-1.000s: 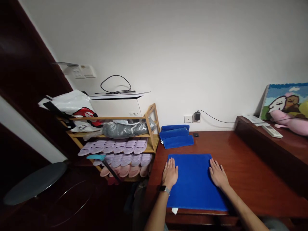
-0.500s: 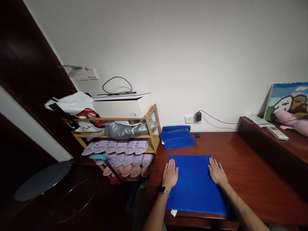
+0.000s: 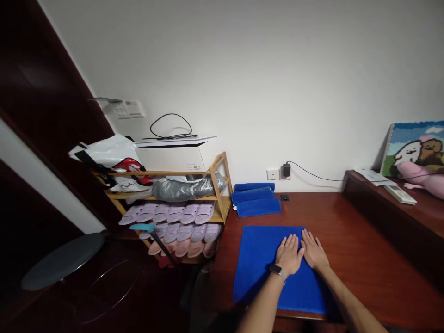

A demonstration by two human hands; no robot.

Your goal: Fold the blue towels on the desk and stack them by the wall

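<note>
A blue towel (image 3: 258,259) lies spread flat on the dark red wooden desk (image 3: 350,240). Both my hands rest flat on its right part, side by side and touching. My left hand (image 3: 289,254), with a watch on the wrist, has its fingers stretched out. My right hand (image 3: 314,252) lies open beside it near the towel's right edge. Neither hand holds anything.
Folded blue towels (image 3: 255,200) are stacked at the desk's back left. A wooden rack (image 3: 218,185) with several slippers (image 3: 176,213) and a white box (image 3: 171,155) stands left of the desk. A raised shelf (image 3: 391,203) at right carries a remote (image 3: 400,194) and plush toy (image 3: 421,173). A round stool (image 3: 62,259) is at lower left.
My left hand has slid right across the towel from its left edge to lie next to my right hand. The right hand stayed in place.
</note>
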